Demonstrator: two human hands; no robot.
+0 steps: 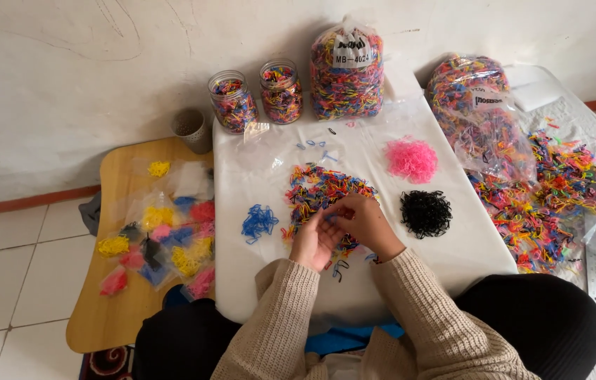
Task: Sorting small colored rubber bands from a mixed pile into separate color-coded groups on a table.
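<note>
Both hands met over the mixed pile of elastic bands (326, 188) on the white desk (453, 253); the left hand (314, 241) lay cupped, the right hand (365, 222) pinched narrow, its contents too small to tell. A careless sweep could have scattered strays into the sorted blue bands (259, 222) or black bands (426, 212) beside them.

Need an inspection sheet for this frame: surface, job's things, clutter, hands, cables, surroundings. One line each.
Surface: white table, with a wooden side table to its left.
Job's things: mixed coloured bands pile; sorted blue pile, pink pile, black pile.
Clutter: two filled jars, full bag, small filled bags, loose bands spilled at right.
Hands: left hand and right hand together over the mixed pile; grip unclear.
Cables: nothing seen.
Surroundings: white wall, tiled floor.
</note>
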